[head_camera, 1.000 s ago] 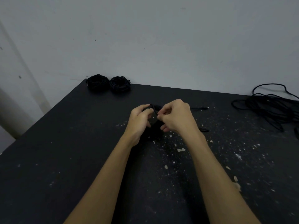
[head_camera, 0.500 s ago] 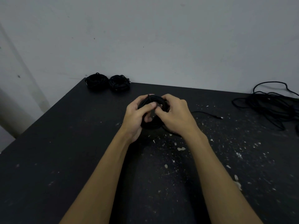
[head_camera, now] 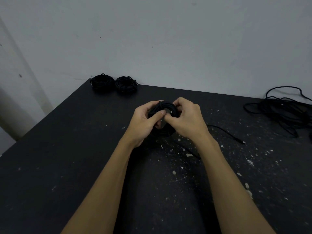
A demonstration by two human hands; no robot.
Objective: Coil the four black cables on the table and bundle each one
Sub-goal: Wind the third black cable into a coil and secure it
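A black coiled cable (head_camera: 166, 107) is held upright over the middle of the black table (head_camera: 67, 149). My left hand (head_camera: 143, 122) grips its left side, with the thumb across the coil's front. My right hand (head_camera: 187, 119) grips the right side, its fingertips pinching at the coil's centre. A loose tail of this cable (head_camera: 226, 133) runs right along the table and ends in a plug. Two bundled black coils (head_camera: 102, 82) (head_camera: 125, 84) lie side by side at the far left corner. A loose, tangled black cable (head_camera: 285, 110) lies at the far right.
The table's surface is speckled with small pale flakes (head_camera: 189, 154), mostly on the right half. A grey wall (head_camera: 168, 39) stands right behind the far edge. The table's left edge runs diagonally from the far corner toward me.
The coil has been raised and turned so its ring faces me. The loose tail has slid nearer and to the right on the table. Both hands keep hold of the coil.
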